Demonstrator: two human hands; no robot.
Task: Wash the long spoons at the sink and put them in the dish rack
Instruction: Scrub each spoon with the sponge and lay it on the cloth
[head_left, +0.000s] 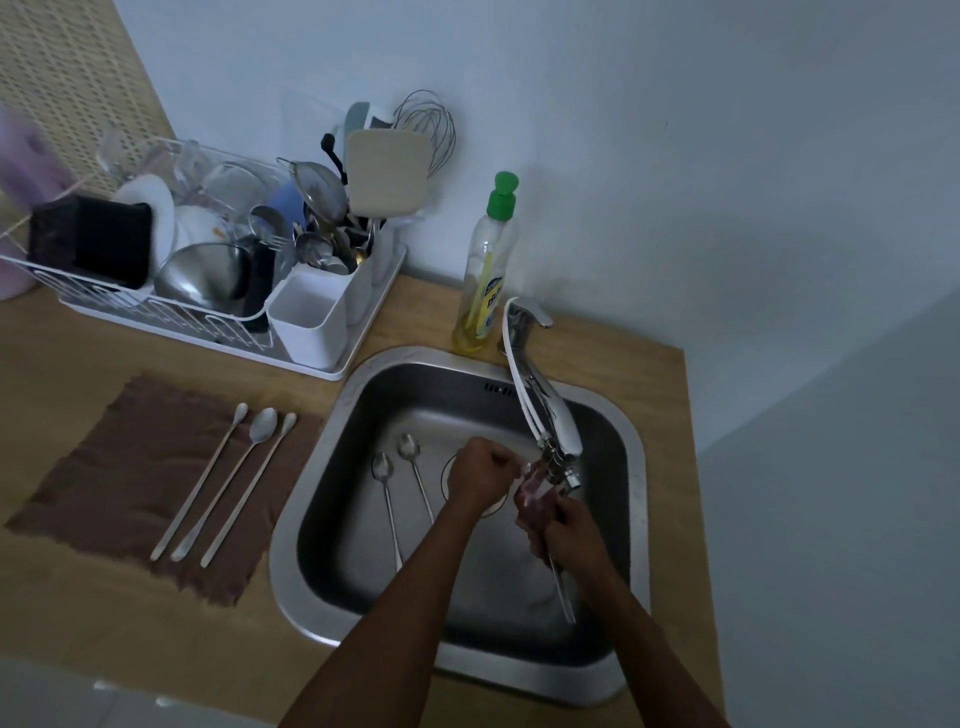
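Observation:
Both my hands are over the steel sink (332, 519), just under the faucet spout (563, 462). My right hand (569, 535) is closed around a pink sponge (535, 493) wrapped on a long metal spoon (563, 592), whose handle sticks out below the hand. My left hand (480, 473) is closed, pinching the spoon's upper end beside the sponge. Two more long spoons (387, 499) (415, 467) lie in the basin to the left. Three long spoons (228, 483) lie side by side on a brown cloth (119, 467). The white dish rack (208, 317) stands at the back left.
The rack is crowded with bowls, plates and glasses; its white utensil holder (311, 322) has a free front compartment. A dish soap bottle (488, 270) with a green cap stands behind the sink beside the faucet lever (530, 312). The wooden counter (670, 467) ends right of the sink.

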